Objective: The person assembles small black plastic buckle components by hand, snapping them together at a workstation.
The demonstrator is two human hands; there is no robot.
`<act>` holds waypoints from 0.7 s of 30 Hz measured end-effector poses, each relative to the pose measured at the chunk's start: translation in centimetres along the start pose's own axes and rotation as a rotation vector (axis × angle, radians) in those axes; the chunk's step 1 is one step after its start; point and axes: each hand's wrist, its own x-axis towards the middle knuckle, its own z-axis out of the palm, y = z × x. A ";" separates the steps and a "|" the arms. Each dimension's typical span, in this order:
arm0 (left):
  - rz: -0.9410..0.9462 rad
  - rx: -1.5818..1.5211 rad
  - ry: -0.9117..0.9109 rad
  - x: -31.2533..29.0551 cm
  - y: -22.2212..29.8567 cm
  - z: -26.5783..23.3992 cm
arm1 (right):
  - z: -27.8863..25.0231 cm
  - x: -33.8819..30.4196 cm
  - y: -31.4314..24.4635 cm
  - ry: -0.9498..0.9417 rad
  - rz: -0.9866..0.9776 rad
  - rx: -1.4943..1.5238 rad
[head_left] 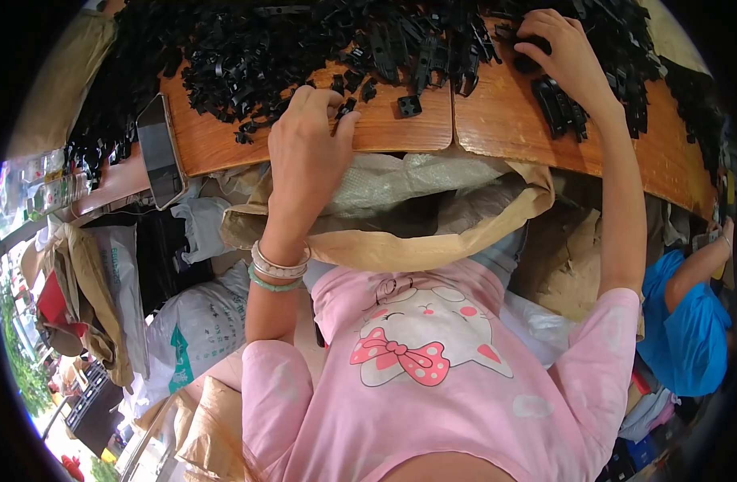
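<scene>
My left hand (pixel 308 149) is at the front of the wooden table (pixel 401 136), its thumb and forefinger closed round a small black plastic clip-like part (pixel 346 108). More small black parts (pixel 224 88) lie heaped just beyond those fingers. Farther right, my right hand (pixel 565 60) curls its fingers over a black plastic piece (pixel 532 53), whose shape is partly covered. Below that hand several longer black plastic parts (pixel 557 104) lie side by side. Between the hands, a single square black part (pixel 409 106) rests alone near the table's edge.
Long black parts (pixel 421 48) pile up at the back middle. A phone (pixel 160 149) lies at the table's left edge. An open woven sack (pixel 417 245) hangs under the front edge, against my lap. At the far right, another person's arm (pixel 702 269) shows beside blue cloth (pixel 682 329).
</scene>
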 end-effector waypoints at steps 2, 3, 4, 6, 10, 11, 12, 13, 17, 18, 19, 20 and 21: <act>0.044 -0.031 0.028 0.3 0.2 0.1 | -4.3 2.8 -3.8 -0.213 0.227 0.094; 0.085 -0.051 0.058 0.5 0.5 0.1 | -5.7 3.8 -5.0 -0.417 0.451 0.196; 0.088 -0.054 0.056 0.7 1.2 0.2 | -5.5 3.5 -4.8 -0.418 0.455 0.194; 0.101 -0.411 -0.020 1.1 2.9 0.4 | -4.5 2.9 -4.2 -0.323 0.404 0.169; 0.175 -0.404 -0.022 1.2 2.8 2.2 | -4.5 1.6 -5.8 0.149 0.374 0.179; 0.171 -0.406 -0.024 1.0 2.8 2.2 | -5.0 1.5 -6.4 0.143 0.523 0.380; 0.116 -0.394 -0.051 0.8 3.0 2.0 | -5.4 1.3 -6.6 0.136 0.678 0.577; 0.060 -0.379 -0.079 0.8 3.1 2.0 | -4.9 0.5 -6.4 0.133 0.683 0.573; 0.114 -0.380 -0.091 0.4 2.5 2.7 | -3.4 -1.9 -9.0 0.360 0.696 1.814; 0.174 -0.417 -0.097 0.4 2.4 2.9 | -3.9 -1.7 -10.0 0.315 0.709 2.044; 0.232 -0.451 -0.105 0.3 2.3 3.0 | -4.1 -1.4 -10.9 0.263 0.715 2.278; 0.230 -0.454 -0.107 0.3 2.3 3.0 | -3.9 -1.4 -11.6 0.199 0.691 2.272; 0.210 -0.470 -0.135 0.2 2.4 2.9 | -3.7 -1.5 -12.3 0.138 0.664 2.268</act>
